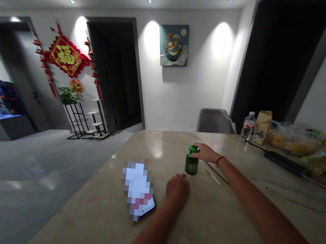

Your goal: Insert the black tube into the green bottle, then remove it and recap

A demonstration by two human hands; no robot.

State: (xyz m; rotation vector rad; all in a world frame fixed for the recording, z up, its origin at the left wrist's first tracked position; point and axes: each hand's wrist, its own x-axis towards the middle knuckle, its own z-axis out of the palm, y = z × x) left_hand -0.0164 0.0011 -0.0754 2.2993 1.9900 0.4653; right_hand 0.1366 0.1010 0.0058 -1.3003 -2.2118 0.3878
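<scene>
A small dark green glass bottle (191,166) stands upright on the table, with a bright green cap (192,151) at its top. My right hand (206,153) reaches in from the right, its fingers closed round the cap; whether the cap is seated or lifted a little I cannot tell. My left hand (178,186) rests on the tabletop just in front of the bottle, fingers curled in, with nothing visible in them. To its left lies a phone (138,190) with a bright, blurred-out screen. A thin pale stick (212,175) and a dark cord lie right of the bottle.
On the right of the table (196,237) stand a water bottle (248,125) and a paper bag (262,127), beside plastic-wrapped food (294,140) and a long black object (287,163). A grey chair (215,121) is behind the far edge. The table's left edge borders open floor.
</scene>
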